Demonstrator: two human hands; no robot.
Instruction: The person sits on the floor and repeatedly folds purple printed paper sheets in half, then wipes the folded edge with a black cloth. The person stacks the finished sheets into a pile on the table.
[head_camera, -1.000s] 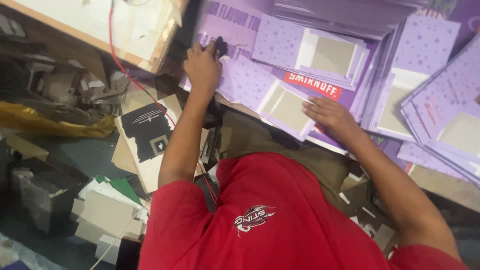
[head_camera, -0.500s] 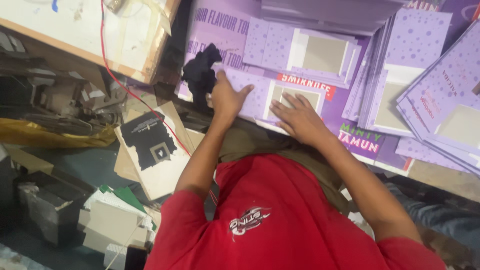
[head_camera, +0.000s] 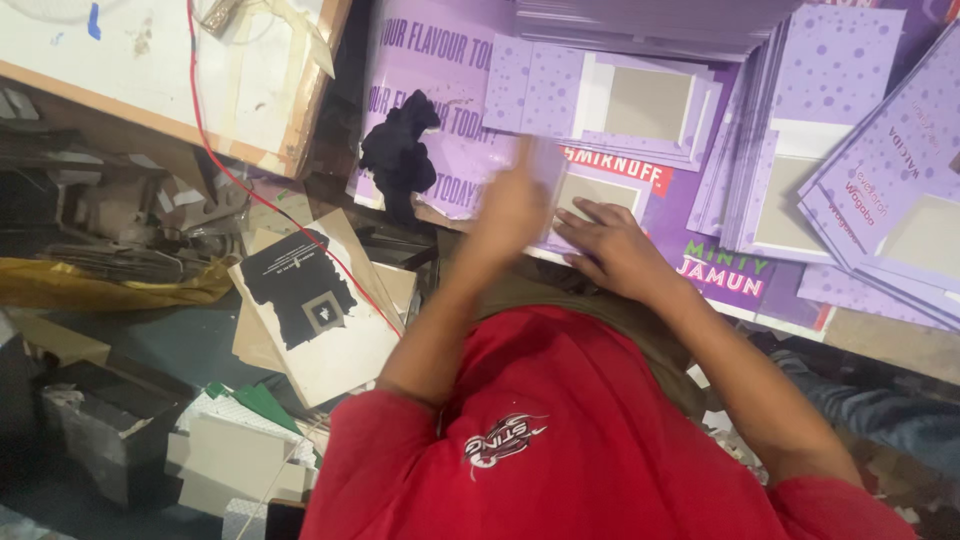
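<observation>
Seen from above, we press our right hand (head_camera: 615, 250) flat, fingers spread and gripping nothing, on a purple dotted card (head_camera: 590, 190) with a grey-brown window cut in its middle; the card lies on a purple printed sheet (head_camera: 440, 100) that covers the work surface ahead of us. Our left hand (head_camera: 515, 205) is blurred just beside the right, raised over the card's near left corner with one finger up; whether it pinches the card's edge or holds nothing, we cannot tell. The card sits directly ahead of both hands, its long axis running left to right across our view, and the right hand, already resting on it, is the nearer of the two. A second windowed card (head_camera: 640, 100) lies just beyond it, and fanned stacks of the same purple cards (head_camera: 800, 150) crowd the right side, leaving little open room there. To the left a crumpled black cloth (head_camera: 400, 155) rests near the sheet's edge, with a wooden board (head_camera: 150, 70) and a red cable (head_camera: 215, 150) further off. The near edge of the surface runs just under our wrists; below it lie a black-and-white booklet (head_camera: 310, 300) and assorted card scraps (head_camera: 230, 450)
</observation>
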